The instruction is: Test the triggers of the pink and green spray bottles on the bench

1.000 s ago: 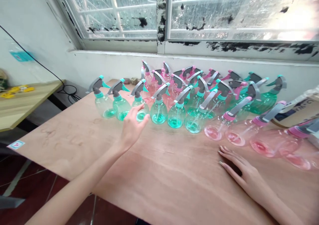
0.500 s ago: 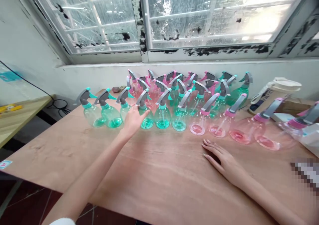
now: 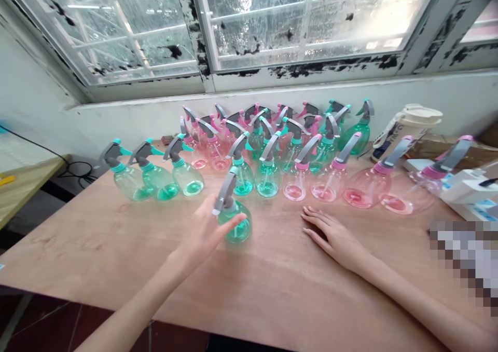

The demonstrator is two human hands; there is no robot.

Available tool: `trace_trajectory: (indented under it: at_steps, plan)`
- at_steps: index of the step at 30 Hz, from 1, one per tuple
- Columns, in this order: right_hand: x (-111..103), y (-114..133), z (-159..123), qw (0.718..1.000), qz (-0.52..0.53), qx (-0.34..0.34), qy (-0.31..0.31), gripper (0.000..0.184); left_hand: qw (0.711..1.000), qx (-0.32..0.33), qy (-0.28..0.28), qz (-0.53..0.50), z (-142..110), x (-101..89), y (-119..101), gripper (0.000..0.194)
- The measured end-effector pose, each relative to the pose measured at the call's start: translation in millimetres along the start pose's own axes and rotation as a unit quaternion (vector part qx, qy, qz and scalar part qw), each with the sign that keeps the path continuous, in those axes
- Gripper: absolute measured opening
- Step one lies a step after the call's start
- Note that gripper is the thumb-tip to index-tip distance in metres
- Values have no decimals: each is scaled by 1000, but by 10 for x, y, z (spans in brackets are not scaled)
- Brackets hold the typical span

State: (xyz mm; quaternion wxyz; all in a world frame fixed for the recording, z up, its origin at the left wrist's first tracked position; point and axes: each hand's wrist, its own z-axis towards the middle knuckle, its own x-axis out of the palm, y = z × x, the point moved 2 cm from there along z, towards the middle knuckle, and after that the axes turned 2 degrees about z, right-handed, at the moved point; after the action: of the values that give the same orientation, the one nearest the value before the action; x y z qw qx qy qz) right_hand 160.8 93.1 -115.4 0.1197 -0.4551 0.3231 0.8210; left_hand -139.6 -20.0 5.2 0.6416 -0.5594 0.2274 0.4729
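Note:
My left hand [image 3: 208,232] is wrapped round a green spray bottle [image 3: 241,226] with a grey and teal trigger head, in front of the row. Its thumb lies across the front of the bottle and the other fingers are partly hidden behind it. Resting on the tabletop to the right, my right hand [image 3: 334,238] has its fingers stretched out and holds nothing. Just beyond its fingertips stands a pink spray bottle [image 3: 294,186]. Three green spray bottles, one of them the nearest green bottle [image 3: 188,178], stand left of the held one.
Several more green and pink bottles crowd the back of the wooden table [image 3: 116,269] by the wall. At right are a lidded cup [image 3: 404,129], a white box-like item [image 3: 469,188] and a blurred-out object [image 3: 467,258]. A window [image 3: 303,25] lies behind.
My left hand has drawn the green spray bottle out of the row, toward me. A gap shows where it stood. My right hand still lies on the table; the view has shifted rightward.

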Motion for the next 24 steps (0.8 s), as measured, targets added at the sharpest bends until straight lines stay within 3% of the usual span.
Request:
trace_trajectory:
  at_steps: [6, 9, 15, 19, 24]
  plan:
    - [-49, 39, 23, 1000, 14, -3, 7, 41, 997, 67, 37, -17, 5, 264, -451, 42]
    - [-71, 54, 30, 1000, 24, 3, 14, 42, 996, 68, 47, -34, 54, 317, -488, 52]
    - [-77, 51, 29, 999, 29, 14, 20, 44, 970, 110, 94, -193, 172, 372, -464, 67]
    - [-79, 49, 27, 999, 29, 14, 25, 44, 959, 112, 97, -243, 244, 379, -542, 75]
    - [-83, 54, 29, 999, 23, 12, 21, 43, 946, 108, 113, -286, 299, 410, -670, 52]
